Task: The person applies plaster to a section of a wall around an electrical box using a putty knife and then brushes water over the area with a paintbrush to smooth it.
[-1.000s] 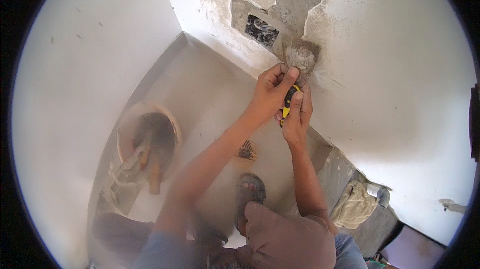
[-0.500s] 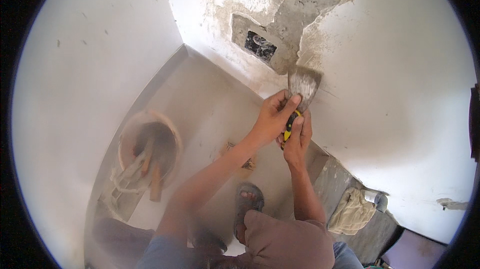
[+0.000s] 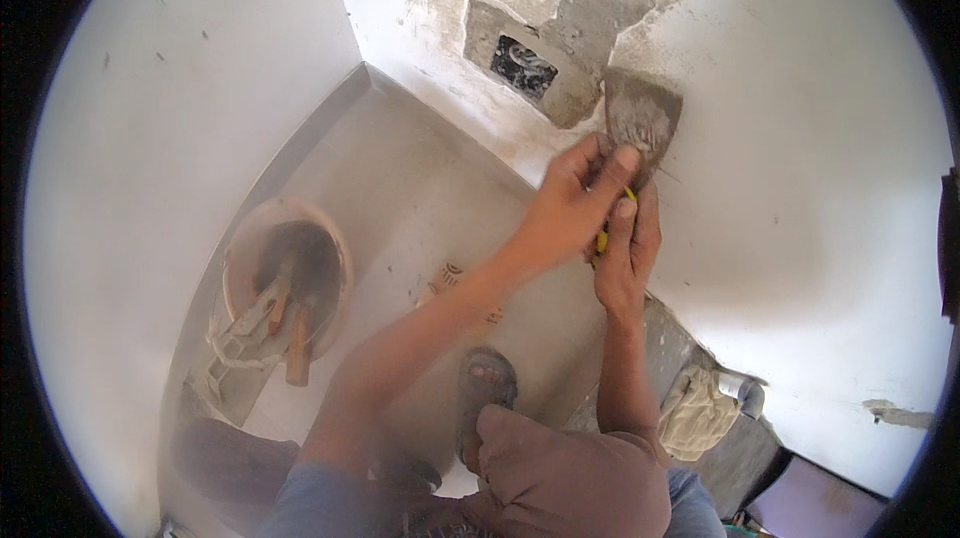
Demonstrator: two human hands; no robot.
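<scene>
A wide putty knife (image 3: 642, 108) with a dusty metal blade and a yellow-and-black handle is held up against the white wall. Its blade lies beside the ragged edge of a bare grey plaster patch (image 3: 590, 33). My left hand (image 3: 572, 203) pinches the base of the blade, thumb on top. Just below, my right hand (image 3: 628, 260) is wrapped round the handle, hiding most of it. Left of the blade, a dark square wall box (image 3: 524, 68) with wires inside sits in the rough plaster.
On the floor at left stands a round bucket (image 3: 345, 263) with wooden-handled tools and a pale rag in it. A printed cardboard piece (image 3: 443, 280) lies partly behind my left arm. At right are a beige cloth (image 3: 697, 416) and a grey pipe (image 3: 750, 398). My sandalled foot (image 3: 486, 388) is below.
Both hands and the putty knife have moved up and to the right along the wall. The grip looks the same. The view has shifted slightly.
</scene>
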